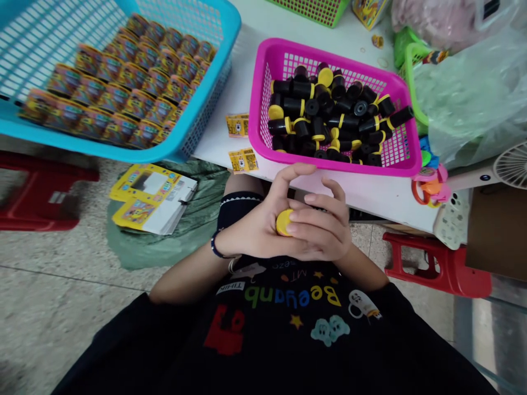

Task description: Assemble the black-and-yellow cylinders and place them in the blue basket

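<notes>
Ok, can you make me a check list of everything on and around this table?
Surface: white table.
Job's things: yellow cap; black tubes with yellow ends in a magenta basket.
Clutter: yellow printed cards; plastic bag.
Grippers: left hand and right hand hold the cap between them.
Cables: nothing seen.
Surroundings: blue basket of packets; red stool; speckled floor.

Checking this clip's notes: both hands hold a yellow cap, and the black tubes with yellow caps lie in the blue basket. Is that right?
No: the head view shows the black tubes in the magenta basket instead. The left hand and right hand do hold a yellow cap.
</notes>
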The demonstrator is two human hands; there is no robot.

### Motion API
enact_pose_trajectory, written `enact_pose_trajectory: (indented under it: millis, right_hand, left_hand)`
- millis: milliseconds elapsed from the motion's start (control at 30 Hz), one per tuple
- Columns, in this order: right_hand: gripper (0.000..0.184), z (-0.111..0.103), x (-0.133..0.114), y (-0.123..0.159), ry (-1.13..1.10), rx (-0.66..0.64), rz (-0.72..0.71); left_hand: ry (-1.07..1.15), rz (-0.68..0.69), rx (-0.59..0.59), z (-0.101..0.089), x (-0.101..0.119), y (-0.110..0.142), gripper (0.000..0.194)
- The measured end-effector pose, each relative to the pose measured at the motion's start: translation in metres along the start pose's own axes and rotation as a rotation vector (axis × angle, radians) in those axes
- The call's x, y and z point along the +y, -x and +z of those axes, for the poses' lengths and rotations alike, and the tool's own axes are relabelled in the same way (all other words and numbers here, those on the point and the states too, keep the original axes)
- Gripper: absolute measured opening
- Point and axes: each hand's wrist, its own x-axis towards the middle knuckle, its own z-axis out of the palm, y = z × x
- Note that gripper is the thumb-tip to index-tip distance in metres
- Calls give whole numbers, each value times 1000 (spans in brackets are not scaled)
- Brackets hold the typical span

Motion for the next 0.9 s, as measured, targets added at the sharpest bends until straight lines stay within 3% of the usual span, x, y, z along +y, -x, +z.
enact_pose_trajectory:
  millis: [167,300,433,533,633,767,900]
  right_hand:
    - [12,-5,-10,-14,268,317,-310]
    - [12,-11,-14,-20,195,286,-340]
    - [6,-13,-10,-17,225,287,-302]
    - [28,-11,-5,-10,230,276,-256]
    - [39,-10,3,-5,209,277,-226]
    - [34,-14,14,-4,264,273,-267]
    - [35,-26,20,-3,368,236,-283]
  left_hand:
    - [8,9,-86,-1,8,-4,85]
    - [-34,54,-109,1,4,-2,87]
    - [-235,225,160,1,1,1,79]
    - [-337,270,266,-1,7,6,56]
    - [-303,158,277,-2,14,12,48]
    - [-287,67,253,-7,24,14,53]
    - [-615,84,142,-20,40,12,18]
